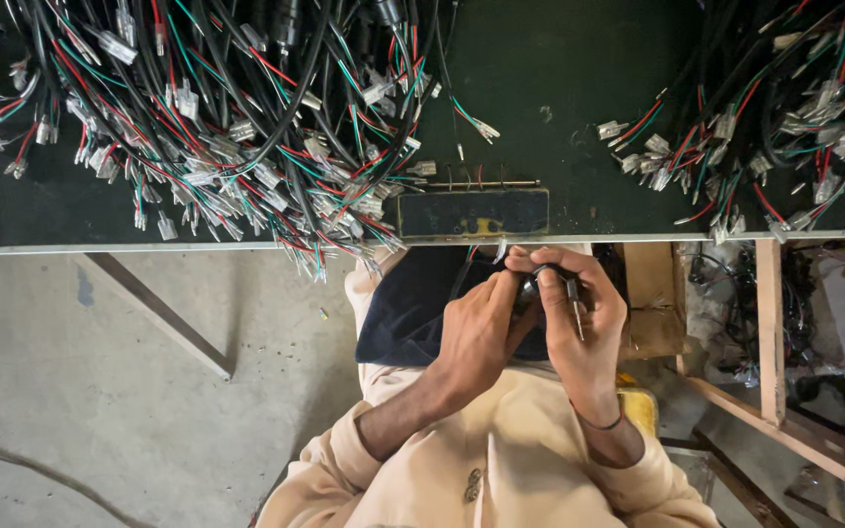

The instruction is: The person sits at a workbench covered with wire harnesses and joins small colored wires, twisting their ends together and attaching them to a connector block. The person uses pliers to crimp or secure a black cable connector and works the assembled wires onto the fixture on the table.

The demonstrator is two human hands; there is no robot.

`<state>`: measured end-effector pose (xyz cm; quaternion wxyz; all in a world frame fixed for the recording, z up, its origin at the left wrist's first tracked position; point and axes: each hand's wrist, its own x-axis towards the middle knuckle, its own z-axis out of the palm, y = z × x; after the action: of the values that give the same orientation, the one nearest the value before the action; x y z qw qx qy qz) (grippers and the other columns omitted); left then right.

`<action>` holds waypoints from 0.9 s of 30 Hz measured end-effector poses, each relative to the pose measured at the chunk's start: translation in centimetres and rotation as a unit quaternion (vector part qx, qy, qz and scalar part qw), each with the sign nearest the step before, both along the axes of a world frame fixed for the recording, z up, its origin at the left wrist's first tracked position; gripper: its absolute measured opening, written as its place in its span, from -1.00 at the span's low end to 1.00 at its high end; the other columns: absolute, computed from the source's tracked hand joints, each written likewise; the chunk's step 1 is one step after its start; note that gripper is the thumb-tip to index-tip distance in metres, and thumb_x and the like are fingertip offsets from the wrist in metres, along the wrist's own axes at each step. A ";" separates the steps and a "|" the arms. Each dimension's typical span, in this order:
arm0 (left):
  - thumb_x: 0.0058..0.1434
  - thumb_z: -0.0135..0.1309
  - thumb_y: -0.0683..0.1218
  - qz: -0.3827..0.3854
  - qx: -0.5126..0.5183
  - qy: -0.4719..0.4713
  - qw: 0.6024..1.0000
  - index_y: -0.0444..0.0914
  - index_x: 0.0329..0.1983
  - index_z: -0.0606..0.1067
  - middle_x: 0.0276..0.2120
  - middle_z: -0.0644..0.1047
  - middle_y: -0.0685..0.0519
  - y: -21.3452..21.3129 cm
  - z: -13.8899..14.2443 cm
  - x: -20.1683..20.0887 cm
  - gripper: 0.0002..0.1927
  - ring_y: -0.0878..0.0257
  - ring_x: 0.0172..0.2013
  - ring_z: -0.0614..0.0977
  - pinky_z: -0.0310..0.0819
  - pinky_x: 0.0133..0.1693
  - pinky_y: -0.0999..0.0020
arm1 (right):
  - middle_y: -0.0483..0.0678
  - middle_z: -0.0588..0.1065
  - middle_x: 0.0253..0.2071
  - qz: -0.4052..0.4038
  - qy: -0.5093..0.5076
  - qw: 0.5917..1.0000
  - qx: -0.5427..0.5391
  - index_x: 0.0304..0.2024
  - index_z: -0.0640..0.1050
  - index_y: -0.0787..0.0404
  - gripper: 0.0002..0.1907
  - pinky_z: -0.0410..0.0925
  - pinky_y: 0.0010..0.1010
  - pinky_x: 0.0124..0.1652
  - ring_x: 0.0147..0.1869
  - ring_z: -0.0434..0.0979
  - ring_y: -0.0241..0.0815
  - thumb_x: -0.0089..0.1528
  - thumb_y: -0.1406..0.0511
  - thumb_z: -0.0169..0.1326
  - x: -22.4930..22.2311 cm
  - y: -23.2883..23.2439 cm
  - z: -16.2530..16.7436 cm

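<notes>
at lower centre, left hand (478, 328) and right hand (579, 323) both pinch closed on a thin black wire end (543, 275); light, limp, best held near its tip.

Grey concrete floor (100, 391) (stained) under dark green workbench (559, 88)

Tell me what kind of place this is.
Probably a small wiring-harness assembly workshop. Two heaps of wire bundles with clear connectors lie on a dark workbench, and the left hand and right hand work a black cable over a bare concrete floor.
</notes>
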<state>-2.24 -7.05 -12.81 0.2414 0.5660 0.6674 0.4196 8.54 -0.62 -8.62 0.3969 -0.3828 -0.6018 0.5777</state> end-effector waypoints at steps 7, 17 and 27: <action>0.24 0.28 -0.05 -0.022 0.015 -0.013 1.000 -0.30 -0.17 0.36 -0.33 0.50 -0.09 -0.7 -0.2 0.7 -0.65 -0.06 -0.31 0.59 0.46 -0.33 0.10 | 0.17 0.57 0.14 0.148 -0.037 0.988 0.037 0.19 0.44 0.30 -0.69 0.36 -0.30 0.31 0.23 0.57 -0.10 0.44 0.31 0.08 3.3 2.1 0.9; 0.17 0.30 -0.10 -0.135 0.071 -0.037 0.988 -0.27 -0.07 0.43 -0.31 0.47 0.00 -2.2 0.1 2.3 -0.65 0.05 -0.30 0.58 0.47 -0.29 0.14 | 0.19 0.52 -0.07 0.012 -0.183 0.979 -0.093 0.11 0.53 0.35 -0.69 0.30 -0.25 -0.02 -0.09 0.44 -0.06 0.50 0.22 0.03 7.4 6.2 -5.1; 0.35 0.20 -0.11 -0.196 -0.113 -0.397 0.889 -0.27 0.03 0.51 -0.34 0.61 -0.02 -3.6 2.5 1.3 -0.75 0.21 -0.37 0.62 0.50 -0.28 0.35 | -0.04 0.56 -0.18 0.199 -0.085 0.969 -0.119 0.02 0.54 0.37 -0.78 0.45 -0.49 -0.07 -0.10 0.58 -0.29 0.45 0.35 -0.03 3.7 0.7 -7.5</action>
<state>-0.95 -10.60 -10.27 0.6262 0.4402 0.4341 0.4750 12.20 0.08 -16.11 0.1726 -0.3480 -0.6242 0.6778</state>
